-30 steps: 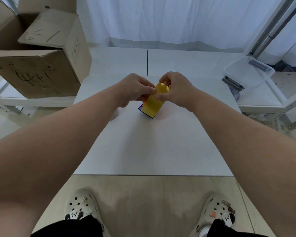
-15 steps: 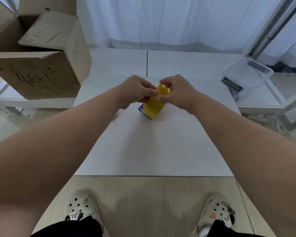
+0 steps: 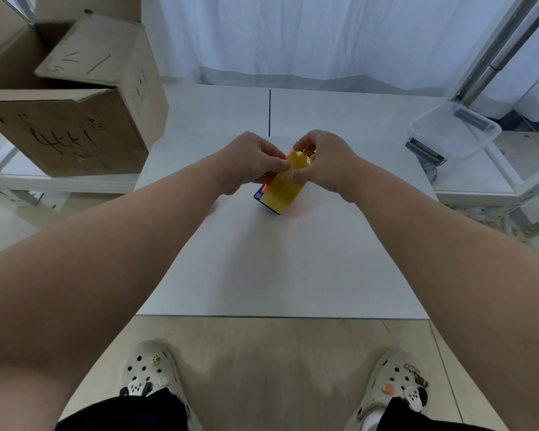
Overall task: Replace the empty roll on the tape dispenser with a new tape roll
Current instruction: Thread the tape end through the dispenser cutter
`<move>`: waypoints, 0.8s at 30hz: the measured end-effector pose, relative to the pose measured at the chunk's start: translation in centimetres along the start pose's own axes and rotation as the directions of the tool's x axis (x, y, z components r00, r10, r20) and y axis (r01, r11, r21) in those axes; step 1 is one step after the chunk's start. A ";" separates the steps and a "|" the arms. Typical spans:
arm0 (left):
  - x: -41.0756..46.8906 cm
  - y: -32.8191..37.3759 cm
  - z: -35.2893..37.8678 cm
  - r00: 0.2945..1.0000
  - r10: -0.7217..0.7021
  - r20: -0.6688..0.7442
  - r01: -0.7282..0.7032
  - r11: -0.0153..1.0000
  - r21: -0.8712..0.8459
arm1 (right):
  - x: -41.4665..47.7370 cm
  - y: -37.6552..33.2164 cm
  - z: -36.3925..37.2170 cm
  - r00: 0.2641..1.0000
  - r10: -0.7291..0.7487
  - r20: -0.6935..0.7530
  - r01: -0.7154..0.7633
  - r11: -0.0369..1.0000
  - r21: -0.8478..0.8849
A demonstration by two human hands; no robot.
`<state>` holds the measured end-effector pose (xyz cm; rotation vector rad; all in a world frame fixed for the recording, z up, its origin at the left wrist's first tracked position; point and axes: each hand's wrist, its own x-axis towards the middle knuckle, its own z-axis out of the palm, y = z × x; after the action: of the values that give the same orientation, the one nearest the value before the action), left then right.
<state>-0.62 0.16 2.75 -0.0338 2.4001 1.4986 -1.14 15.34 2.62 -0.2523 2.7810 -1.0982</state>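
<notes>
Both hands met over the middle of the white table (image 3: pixel 280 262). The left hand (image 3: pixel 249 163) was pinched, thumb and forefinger closed on the near left edge of a yellow strip (image 3: pixel 283 191), and the right hand (image 3: pixel 324 163) pinched the same strip from the other side, its other fingers curled over the top end. The strip ran down from the fingers at a slant to a blue and orange piece (image 3: pixel 260 194) peeking out beneath it, just above or on the tabletop; I took that for the tape dispenser, though I could not be sure.

My guess was that the person was working the tape end or the dispenser's cover loose. To do it well I would have kept both pinches close to the edges, pulled evenly so nothing tore or twisted, and let the lower end stay braced against the table.

Much was hidden. The hands covered the upper end, so no roll or core was visible, empty or new. Whether the yellow was tape or plastic I could not tell. Off to the right stood a clear plastic bin (image 3: pixel 455 132), at the left a cardboard box (image 3: pixel 72 126).
</notes>
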 end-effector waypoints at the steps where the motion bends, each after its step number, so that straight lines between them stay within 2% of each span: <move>1: -0.1 0.0 0.0 1.000 0.000 0.002 0.000 1.000 -0.001 | 0.0 -0.1 0.0 1.000 0.008 0.005 -0.008 1.000 0.000; 12: -0.1 -0.4 -0.4 1.000 0.000 0.020 0.001 0.999 -0.036 | 0.2 0.2 0.4 1.000 -0.023 0.012 0.023 1.000 0.008; 15: -0.1 -0.3 -0.4 1.000 0.004 0.017 -0.003 0.999 -0.037 | 0.0 0.2 0.3 0.999 -0.041 -0.030 0.041 0.999 0.001; 20: 0.1 -0.4 -0.4 1.000 0.006 0.017 -0.005 0.999 -0.044 | 0.0 0.2 0.1 0.999 -0.011 -0.031 0.013 0.999 0.052; 24: 0.3 -0.5 -0.4 0.999 0.006 0.042 -0.005 0.999 -0.036 | 0.2 0.6 -0.2 0.995 0.045 -0.093 -0.029 0.987 0.159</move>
<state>-0.92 -0.41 2.42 -0.0037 2.3429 1.5291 -1.44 15.90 2.32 -0.1325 2.7486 -1.3463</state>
